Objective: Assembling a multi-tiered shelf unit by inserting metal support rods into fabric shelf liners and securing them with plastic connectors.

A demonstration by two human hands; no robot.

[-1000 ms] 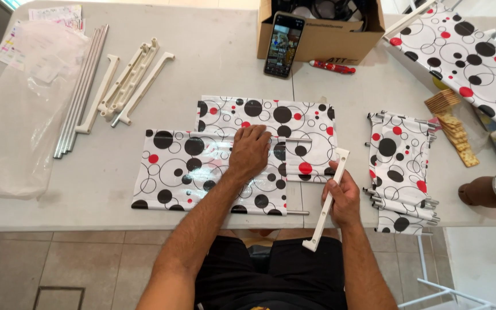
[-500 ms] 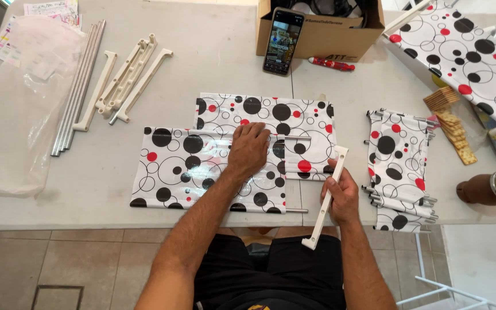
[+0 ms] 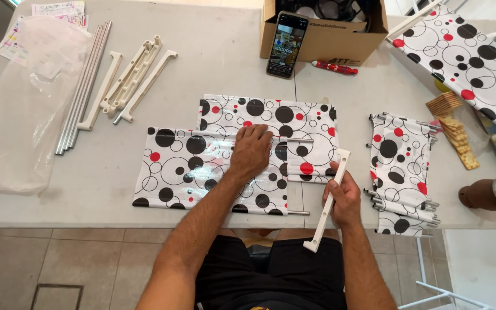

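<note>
My left hand (image 3: 252, 150) lies flat, palm down, on a white fabric panel (image 3: 196, 169) printed with black and red dots and circles. A thin metal rod (image 3: 297, 140) sticks out of the panel by my fingertips. A second dotted panel (image 3: 294, 120) lies partly under it, farther back. My right hand (image 3: 344, 195) grips a long white plastic bracket (image 3: 328, 201) near its middle, tilted, with its upper end by the panels' right edge and its lower end past the table's front edge.
A stack of more dotted panels with rods (image 3: 400, 172) lies to the right. Metal tubes (image 3: 84, 86) and white brackets (image 3: 133, 77) lie at the back left beside a plastic bag (image 3: 21, 109). A phone (image 3: 287, 45) leans on a cardboard box (image 3: 322, 34). Crackers (image 3: 453, 129) and a brown cup (image 3: 489, 194) sit at the right.
</note>
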